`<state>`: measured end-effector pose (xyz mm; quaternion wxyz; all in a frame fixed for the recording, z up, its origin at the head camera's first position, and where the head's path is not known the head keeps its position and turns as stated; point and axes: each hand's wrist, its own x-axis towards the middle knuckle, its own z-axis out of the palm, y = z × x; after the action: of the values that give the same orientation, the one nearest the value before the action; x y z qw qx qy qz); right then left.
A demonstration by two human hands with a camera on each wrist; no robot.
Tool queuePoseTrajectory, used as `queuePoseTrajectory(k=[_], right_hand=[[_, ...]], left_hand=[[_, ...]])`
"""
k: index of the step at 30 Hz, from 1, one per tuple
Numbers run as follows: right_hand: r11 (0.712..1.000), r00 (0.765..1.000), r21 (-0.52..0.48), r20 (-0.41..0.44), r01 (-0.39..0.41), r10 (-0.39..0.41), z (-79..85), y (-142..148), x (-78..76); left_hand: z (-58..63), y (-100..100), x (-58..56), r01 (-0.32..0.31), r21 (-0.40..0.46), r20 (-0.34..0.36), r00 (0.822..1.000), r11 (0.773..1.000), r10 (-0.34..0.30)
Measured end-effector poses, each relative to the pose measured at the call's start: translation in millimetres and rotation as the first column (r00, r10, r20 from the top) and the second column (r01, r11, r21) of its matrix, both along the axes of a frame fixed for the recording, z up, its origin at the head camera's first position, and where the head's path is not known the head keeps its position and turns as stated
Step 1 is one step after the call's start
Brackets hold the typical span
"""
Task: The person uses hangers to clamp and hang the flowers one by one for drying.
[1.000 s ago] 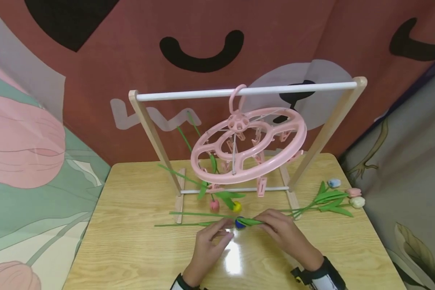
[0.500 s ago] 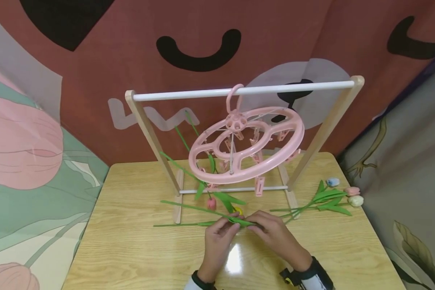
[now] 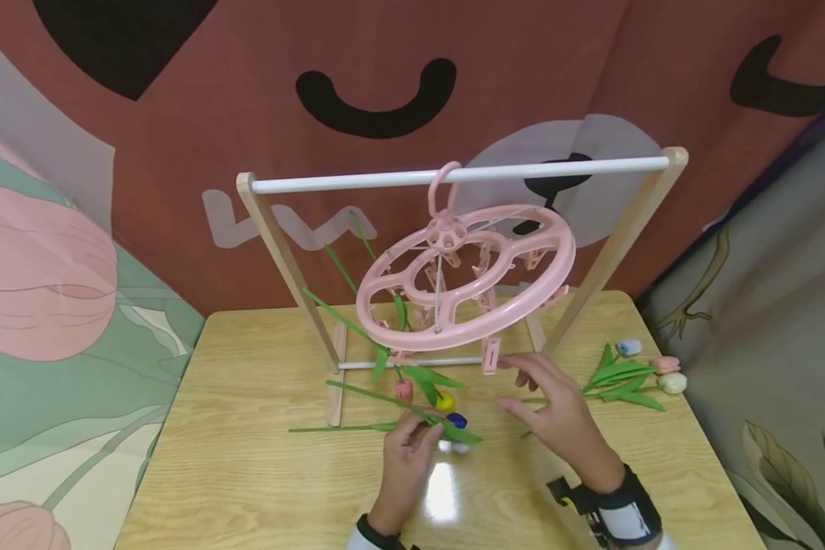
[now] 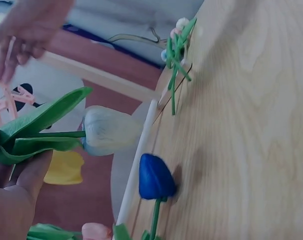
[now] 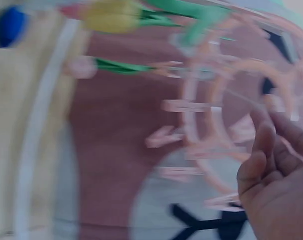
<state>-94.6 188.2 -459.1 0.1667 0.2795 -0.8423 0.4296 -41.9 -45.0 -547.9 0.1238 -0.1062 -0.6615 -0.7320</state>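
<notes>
My left hand (image 3: 407, 462) pinches the stem and leaves of an artificial tulip with a pale white-blue bloom (image 4: 109, 131), held above the table. Its long stem points left in the head view. Just beyond it lies a dark blue tulip (image 4: 155, 177) on the tabletop. My right hand (image 3: 562, 416) is raised with fingers apart, holding nothing, beside a pink clip (image 3: 491, 356). That clip dangles from the front of a round pink hanger (image 3: 516, 315). A pink tulip (image 3: 403, 390) and a yellow tulip (image 3: 444, 401) hang head down at the hanger's left side.
The hanger hooks over the white bar (image 3: 357, 181) of a wooden-sided rack (image 3: 612, 252). More pink clips hang under its ring. To the right, a bunch of blue, pink and white tulips (image 3: 622, 372) lies on the table (image 3: 234, 473). A printed cloth (image 3: 179, 229) stands behind.
My right hand has let go of the tulip's leaves and moved up and right toward the hanging clip. My left hand keeps the pale tulip, and the blue bloom shows again beside it.
</notes>
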Motion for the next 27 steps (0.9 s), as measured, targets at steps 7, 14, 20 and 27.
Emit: queuePoseTrajectory(k=[7, 14, 20, 27], right_hand=[[0.996, 1.0, -0.092, -0.01, 0.013, -0.014, 56.3, -8.3, -15.4], [0.999, 0.999, -0.042, 0.046, 0.007, -0.005, 75.1, -20.9, -28.0], [0.993, 0.99, -0.1, 0.122, -0.056, 0.068, 73.7, -21.9, -31.4], [0.97, 0.951, -0.21, 0.253, -0.124, 0.176, 69.7, -20.4, -25.8]], left_hand=[[3.4, -7.1, -5.7, -0.021, -0.066, -0.181, 0.984, 0.998, 0.008], [6.3, -8.4, -6.3, 0.022, -0.03, -0.211, 0.977, 0.999, -0.027], [9.4, -8.8, -7.7, 0.034, -0.013, -0.235, 0.971, 0.999, -0.036], [15.1, -12.5, -8.4, 0.02, -0.017, -0.161, 0.987, 1.0, -0.023]])
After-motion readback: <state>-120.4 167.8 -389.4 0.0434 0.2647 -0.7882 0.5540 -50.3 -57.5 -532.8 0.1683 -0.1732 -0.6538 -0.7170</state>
